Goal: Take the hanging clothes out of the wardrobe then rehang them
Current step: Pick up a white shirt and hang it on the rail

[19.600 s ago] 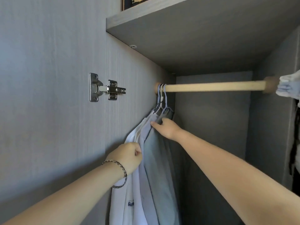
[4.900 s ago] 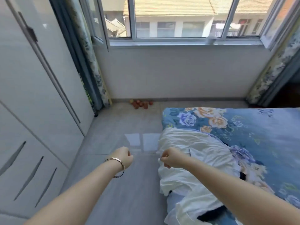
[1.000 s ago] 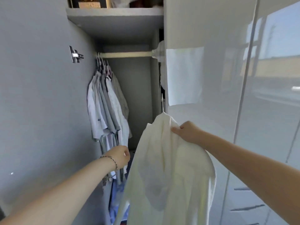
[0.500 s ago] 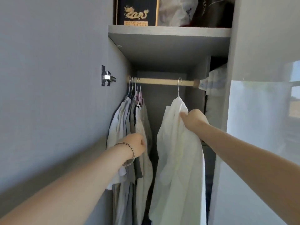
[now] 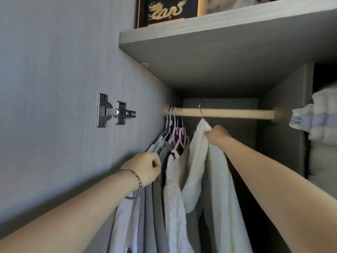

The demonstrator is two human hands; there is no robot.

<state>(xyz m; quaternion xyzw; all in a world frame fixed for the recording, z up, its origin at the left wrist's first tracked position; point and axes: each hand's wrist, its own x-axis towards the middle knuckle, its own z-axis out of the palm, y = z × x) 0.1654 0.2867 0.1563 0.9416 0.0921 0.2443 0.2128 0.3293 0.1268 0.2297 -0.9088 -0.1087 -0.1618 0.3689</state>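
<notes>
1. White shirt (image 5: 215,179) hangs by its wire hook (image 5: 200,111) on the wooden rail (image 5: 228,113), apart from the bunched garments (image 5: 171,189) at the left.
2. Right hand (image 5: 216,135): fingers grasp the shirt's shoulder, just below the hook.
3. Left hand (image 5: 145,168): fingers curled against the bunch; cannot tell whether they pinch cloth.
4. Judgement: the shirt is light, limp and prone to slipping off. Hold it at the hanger shoulder or hook, not by loose cloth.

wooden rail (image 5: 228,113), hung clothes (image 5: 171,189), white shirt (image 5: 217,179)
</notes>
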